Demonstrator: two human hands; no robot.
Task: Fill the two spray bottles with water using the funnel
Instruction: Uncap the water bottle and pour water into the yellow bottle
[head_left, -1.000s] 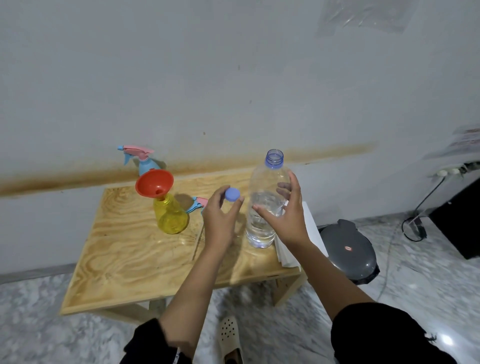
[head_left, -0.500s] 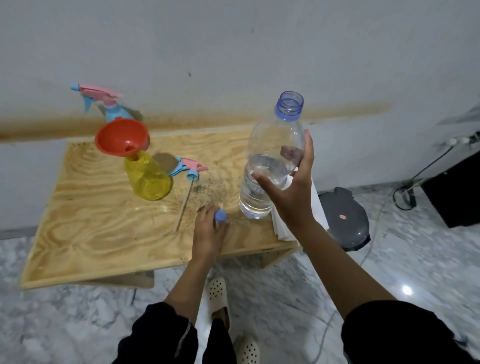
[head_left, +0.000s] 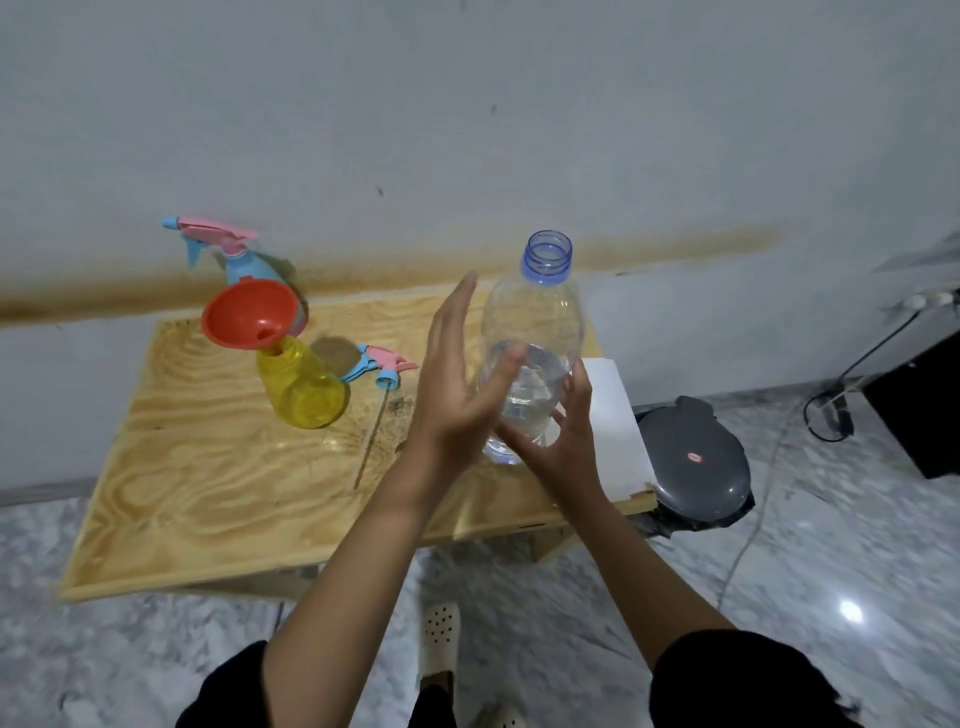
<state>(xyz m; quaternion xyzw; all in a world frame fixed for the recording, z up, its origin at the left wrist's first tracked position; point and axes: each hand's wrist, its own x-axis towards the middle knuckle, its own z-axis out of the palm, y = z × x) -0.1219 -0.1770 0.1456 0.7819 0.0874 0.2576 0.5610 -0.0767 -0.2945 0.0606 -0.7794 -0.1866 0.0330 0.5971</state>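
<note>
A: Hands first: what are they doing?

B: The right hand is cupping the lower part of the clear water bottle from the right, fingers curling around it. The left hand is standing open and flat against the bottle's left side, thumb lying across the front, closing on nothing. The bottle is staying upright, uncapped, about a third full.

A: And the spray bottles?

B: The yellow spray bottle is sitting on the wooden table, left of the hands, with the red funnel tilting in its neck. Its sprayer head is lying just beside it. The blue spray bottle is standing behind, by the wall.
</note>
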